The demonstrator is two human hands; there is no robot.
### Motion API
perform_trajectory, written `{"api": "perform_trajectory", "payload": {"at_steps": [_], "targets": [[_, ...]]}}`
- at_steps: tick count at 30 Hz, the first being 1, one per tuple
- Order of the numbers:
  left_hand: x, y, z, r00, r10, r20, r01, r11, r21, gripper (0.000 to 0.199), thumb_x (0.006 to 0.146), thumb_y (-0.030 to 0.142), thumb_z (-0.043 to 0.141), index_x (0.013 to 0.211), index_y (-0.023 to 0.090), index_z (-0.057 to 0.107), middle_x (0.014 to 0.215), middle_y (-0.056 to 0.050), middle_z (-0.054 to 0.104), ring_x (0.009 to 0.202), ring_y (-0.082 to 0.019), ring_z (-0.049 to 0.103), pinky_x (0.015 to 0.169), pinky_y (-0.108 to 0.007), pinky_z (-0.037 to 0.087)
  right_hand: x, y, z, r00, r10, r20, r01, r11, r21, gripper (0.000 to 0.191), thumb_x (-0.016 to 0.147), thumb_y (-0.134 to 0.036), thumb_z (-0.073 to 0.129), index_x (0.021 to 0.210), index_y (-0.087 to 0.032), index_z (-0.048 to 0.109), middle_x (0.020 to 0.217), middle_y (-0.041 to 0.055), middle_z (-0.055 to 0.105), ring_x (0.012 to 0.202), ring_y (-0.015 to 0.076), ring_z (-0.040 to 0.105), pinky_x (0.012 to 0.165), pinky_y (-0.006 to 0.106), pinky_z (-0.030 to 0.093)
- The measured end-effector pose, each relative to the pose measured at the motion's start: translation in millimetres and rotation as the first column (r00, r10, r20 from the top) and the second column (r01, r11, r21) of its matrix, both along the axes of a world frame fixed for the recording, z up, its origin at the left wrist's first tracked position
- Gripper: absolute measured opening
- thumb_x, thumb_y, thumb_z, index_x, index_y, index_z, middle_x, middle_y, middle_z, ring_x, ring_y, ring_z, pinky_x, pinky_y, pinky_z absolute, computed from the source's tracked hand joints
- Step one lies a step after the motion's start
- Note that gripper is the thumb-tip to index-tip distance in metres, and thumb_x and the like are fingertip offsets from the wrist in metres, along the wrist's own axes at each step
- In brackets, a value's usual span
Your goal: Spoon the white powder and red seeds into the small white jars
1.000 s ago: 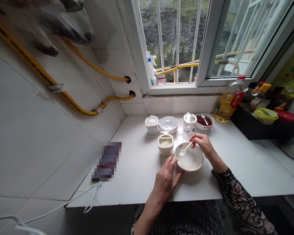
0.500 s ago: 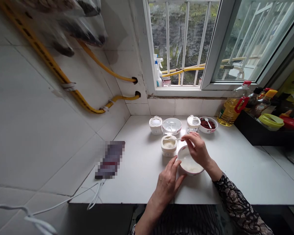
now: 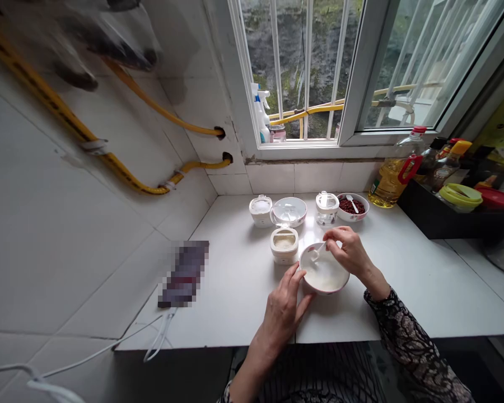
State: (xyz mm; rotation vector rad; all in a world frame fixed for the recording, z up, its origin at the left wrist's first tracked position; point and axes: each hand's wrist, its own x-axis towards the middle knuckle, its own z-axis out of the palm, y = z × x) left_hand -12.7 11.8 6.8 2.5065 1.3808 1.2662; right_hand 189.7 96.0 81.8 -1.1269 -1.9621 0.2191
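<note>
My left hand (image 3: 282,305) steadies a white bowl (image 3: 328,291), its fingers and thumb curved around the bowl's left side. A pale, whitish substance lies in the bowl. My right hand (image 3: 351,255) pinches the handle of a small white spoon (image 3: 316,253), whose tip hangs inside the bowl near its back left rim. Just behind and left of the bowl stands a cream seasoning jar (image 3: 284,259) with its clear lid raised and pale grains inside.
Along the back stand a second jar (image 3: 261,217) with white contents, a clear-looking bowl (image 3: 299,223), a third jar (image 3: 326,217) and a bowl of dark red beans (image 3: 343,214) with a spoon. An oil bottle (image 3: 387,179) and black rack (image 3: 428,215) are right. A pixelated dark object (image 3: 185,274) lies left.
My right hand has brought the spoon from the open cream jar over to the bowl and lowered it inside. My left hand stays on the bowl. The camera view has shifted slightly.
</note>
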Motion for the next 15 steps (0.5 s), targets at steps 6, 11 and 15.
{"api": "perform_trajectory", "payload": {"at_steps": [6,11,15], "targets": [[0,0,0.0,1.0,0.009,-0.006,-0.009,1.0,0.009,0.036,0.095,0.023,0.054,0.13,0.017,0.045,0.129,-0.02,0.062,0.115,-0.029,0.068,0.083,-0.036,0.063,-12,-3,-3.0,0.971,0.235,0.049,-0.227,0.964,-0.136,0.022,0.08,-0.008,0.047,0.075,-0.021,0.064,0.063,-0.0016,0.07,0.061,0.0163,0.062,0.099,0.043,0.043],[0,-1,1.0,1.0,0.001,-0.013,-0.001,1.0,-0.004,0.037,0.095,0.023,0.055,0.13,0.017,0.045,0.13,-0.02,0.062,0.116,-0.028,0.067,0.085,-0.036,0.062,-9,-3,2.5,0.964,0.119,-0.237,-0.2,0.915,-0.35,0.018,0.075,-0.014,0.048,0.068,-0.02,0.063,0.059,0.0001,0.069,0.061,0.0177,0.065,0.073,0.032,0.051],[0,-1,0.3,1.0,0.004,-0.006,-0.004,1.0,-0.016,0.039,0.094,0.023,0.055,0.131,0.02,0.044,0.131,-0.017,0.062,0.118,-0.027,0.066,0.086,-0.036,0.062,-4,0,7.4,0.893,-0.038,-0.449,-0.207,0.851,-0.483,0.013,0.07,-0.024,0.052,0.067,-0.019,0.064,0.053,-0.001,0.065,0.052,0.0162,0.063,0.061,0.027,0.05]]}}
